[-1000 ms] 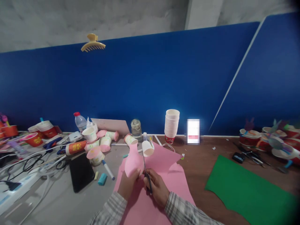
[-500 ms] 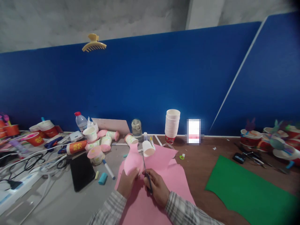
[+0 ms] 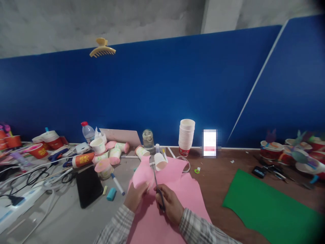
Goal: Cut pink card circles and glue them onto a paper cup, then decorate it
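Pink piece was in the left hand, which pinched its lower part between thumb and fingers, so that the rounded body and narrower top stood beyond the fingertips, probably to leave the edge facing the scissors free. The right hand grasped these by the handles, fingers curled around them, with the blades pointing away from the person along the piece's right side, an angle that seemed chosen to follow its outline; whether the blades were parted could not be told. The hands were near each other, apparently to steady the paper close to the blades. Beneath both lay a pink sheet; whether the piece was joined to it was unclear. A white cup lay tipped just beyond the blades. The green sheet lay flat to the right of the right hand, while the marker and eraser lay left of the left hand, all off the pink sheet, perhaps to keep it unobstructed.
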`<state>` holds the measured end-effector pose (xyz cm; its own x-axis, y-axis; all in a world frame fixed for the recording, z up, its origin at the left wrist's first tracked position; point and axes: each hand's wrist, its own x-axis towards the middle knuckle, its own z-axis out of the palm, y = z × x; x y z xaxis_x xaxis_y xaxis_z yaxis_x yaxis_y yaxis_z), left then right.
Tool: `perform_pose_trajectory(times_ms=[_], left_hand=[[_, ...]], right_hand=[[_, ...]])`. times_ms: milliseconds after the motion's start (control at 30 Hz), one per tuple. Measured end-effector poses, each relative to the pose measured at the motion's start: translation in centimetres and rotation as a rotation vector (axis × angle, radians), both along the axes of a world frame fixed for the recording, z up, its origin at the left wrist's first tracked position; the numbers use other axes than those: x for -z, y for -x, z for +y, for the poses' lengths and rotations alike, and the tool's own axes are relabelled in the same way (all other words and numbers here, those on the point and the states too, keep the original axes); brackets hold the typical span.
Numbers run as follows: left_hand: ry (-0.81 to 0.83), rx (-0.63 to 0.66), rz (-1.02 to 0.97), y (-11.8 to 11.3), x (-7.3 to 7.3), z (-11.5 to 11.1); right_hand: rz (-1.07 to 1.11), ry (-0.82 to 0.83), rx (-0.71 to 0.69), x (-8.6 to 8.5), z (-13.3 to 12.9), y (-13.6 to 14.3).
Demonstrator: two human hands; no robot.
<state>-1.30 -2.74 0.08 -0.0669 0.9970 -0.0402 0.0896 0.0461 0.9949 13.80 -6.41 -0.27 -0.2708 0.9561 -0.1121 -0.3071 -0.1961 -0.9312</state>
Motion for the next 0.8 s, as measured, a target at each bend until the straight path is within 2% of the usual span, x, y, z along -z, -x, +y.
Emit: perform_pose_trajectory(times_ms=[167,600,800], left_hand=[[0.022,0.000,-0.008,0.5,0.4,0.3],[0.138,0.045,-0.058,1.5,-0.8,0.7],[0.179,0.078,-0.078,2.5,-0.2,1.2]], right_hand=[[0.004,0.006,-0.012,0.0,0.0,0.0],[-0.008,-0.038,-0.064,0.1,0.2,-0.1],[-0.042,-0.058,-0.085,0.3,0.1,-0.2]])
